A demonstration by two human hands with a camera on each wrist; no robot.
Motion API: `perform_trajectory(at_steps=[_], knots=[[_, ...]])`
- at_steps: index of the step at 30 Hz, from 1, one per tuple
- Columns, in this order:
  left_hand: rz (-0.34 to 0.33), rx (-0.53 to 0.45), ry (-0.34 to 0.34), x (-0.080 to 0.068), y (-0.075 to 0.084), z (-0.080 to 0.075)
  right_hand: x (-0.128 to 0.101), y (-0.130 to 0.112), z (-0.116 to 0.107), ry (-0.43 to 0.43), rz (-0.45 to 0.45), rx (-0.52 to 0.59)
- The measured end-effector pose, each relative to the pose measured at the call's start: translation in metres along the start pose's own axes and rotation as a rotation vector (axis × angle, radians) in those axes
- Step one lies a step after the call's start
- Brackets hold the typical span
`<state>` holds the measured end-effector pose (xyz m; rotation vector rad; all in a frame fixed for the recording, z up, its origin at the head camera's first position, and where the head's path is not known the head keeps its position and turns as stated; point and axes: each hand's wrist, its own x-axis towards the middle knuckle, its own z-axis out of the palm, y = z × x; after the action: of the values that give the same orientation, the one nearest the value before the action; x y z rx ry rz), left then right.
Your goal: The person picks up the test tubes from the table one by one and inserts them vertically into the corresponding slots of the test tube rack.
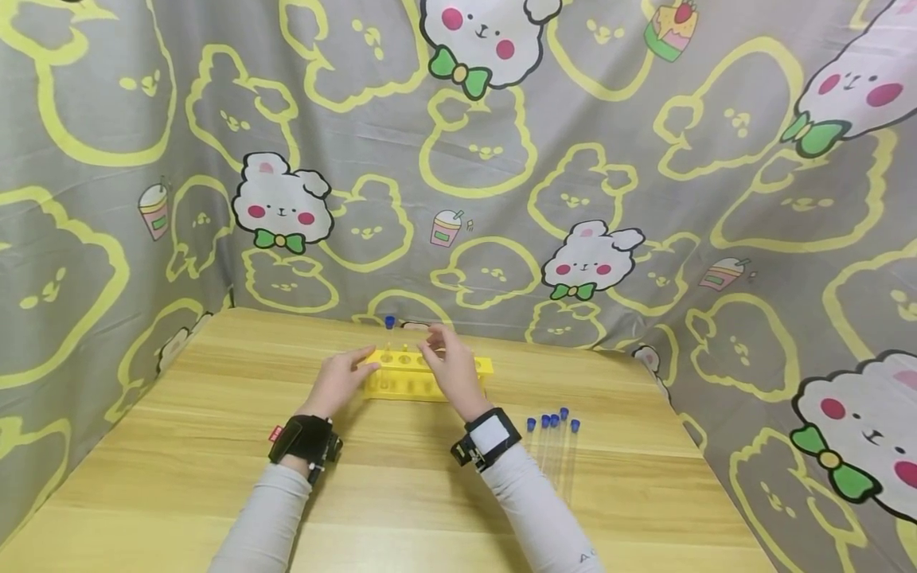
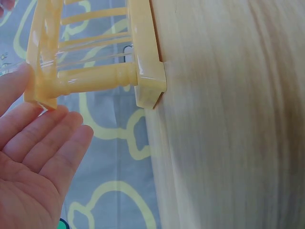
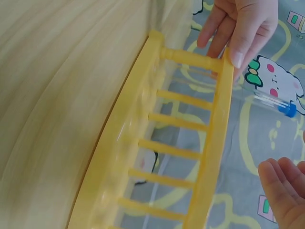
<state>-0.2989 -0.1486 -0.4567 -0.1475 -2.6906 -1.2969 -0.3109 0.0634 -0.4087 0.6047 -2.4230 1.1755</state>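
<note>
A yellow test-tube rack (image 1: 404, 387) stands on the wooden table (image 1: 401, 501), toward its far side. My left hand (image 1: 347, 374) rests against the rack's left end with straight fingers (image 2: 47, 138); the rack's end post (image 2: 95, 78) lies just above them. That same left hand (image 3: 238, 28) shows at the rack's far corner (image 3: 214, 143) in the right wrist view. My right hand (image 1: 447, 358) hovers over the rack's middle, fingers (image 3: 283, 191) relaxed and holding nothing. One clear tube with a blue cap (image 1: 389, 325) stands in the rack's back left; its cap (image 3: 288, 110) shows in the right wrist view.
Several clear tubes with blue caps (image 1: 552, 438) lie side by side on the table to the right of my right forearm. A grey and yellow cartoon cloth (image 1: 501, 199) hangs behind and round the table's sides.
</note>
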Motion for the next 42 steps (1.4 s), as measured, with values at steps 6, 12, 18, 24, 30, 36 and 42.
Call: perform_trajectory(at_steps=[6, 12, 18, 24, 30, 36, 42], knots=[[0.010, -0.002, 0.003, 0.002, -0.003, 0.000, -0.011, 0.010, -0.023, 0.040, -0.070, -0.032], [0.019, -0.001, 0.002, 0.002, -0.003, 0.000, -0.024, 0.022, -0.048, 0.090, -0.092, -0.057], [0.011, -0.004, 0.002, 0.002, -0.003, 0.001, -0.041, 0.033, -0.073, 0.089, -0.036, -0.049], [-0.004, -0.020, -0.020, 0.001, -0.001, 0.001, -0.058, 0.046, -0.099, 0.082, 0.045, -0.069], [-0.014, -0.027, -0.015, 0.000, 0.000, 0.001, -0.071, 0.064, -0.124, 0.156, 0.032, -0.102], [-0.010, -0.010, -0.003, 0.000, 0.001, 0.001, -0.082, 0.085, -0.145, 0.237, 0.050, -0.171], [-0.020, -0.019, -0.006, 0.000, 0.000, 0.001, -0.093, 0.097, -0.164, 0.251, 0.148, -0.239]])
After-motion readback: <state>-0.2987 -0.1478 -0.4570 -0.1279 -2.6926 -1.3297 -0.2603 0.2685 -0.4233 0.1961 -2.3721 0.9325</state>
